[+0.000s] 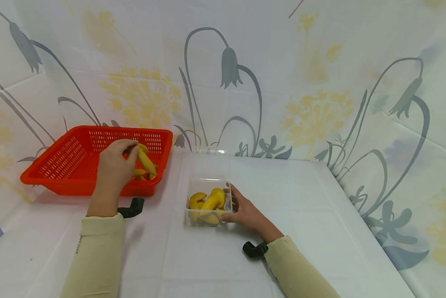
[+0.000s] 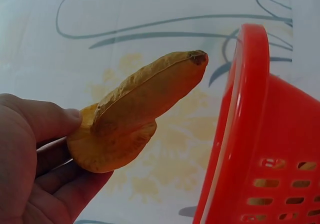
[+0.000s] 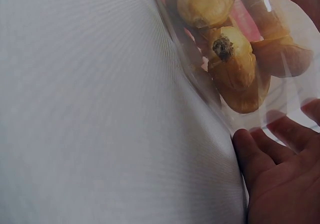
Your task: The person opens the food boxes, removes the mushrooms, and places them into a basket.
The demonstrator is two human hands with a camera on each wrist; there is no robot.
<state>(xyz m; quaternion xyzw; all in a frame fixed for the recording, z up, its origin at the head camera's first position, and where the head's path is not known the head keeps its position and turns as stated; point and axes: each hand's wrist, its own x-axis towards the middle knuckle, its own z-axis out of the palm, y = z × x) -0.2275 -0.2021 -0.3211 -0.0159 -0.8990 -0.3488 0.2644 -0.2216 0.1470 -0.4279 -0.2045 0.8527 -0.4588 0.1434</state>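
Plainly, from the head view, pinching a curved yellow piece [image 1: 147, 161] in the left grip [image 1: 115, 163] above the right part of the red basket [image 1: 66, 181], and holding, with the right grip [image 1: 247, 213], a clear box [image 1: 208, 211] of similar pieces [image 1: 211, 203] on the table [image 1: 193, 260] right of that basket. From the left wrist, showing the piece apart from the basket's rim. From the right wrist, touching the box with fingertips [image 3: 243, 138].

A draped work spot, kind of room unclear — flower-printed sheeting [image 1: 275, 49] behind and beside a white tabletop [image 1: 293, 207].
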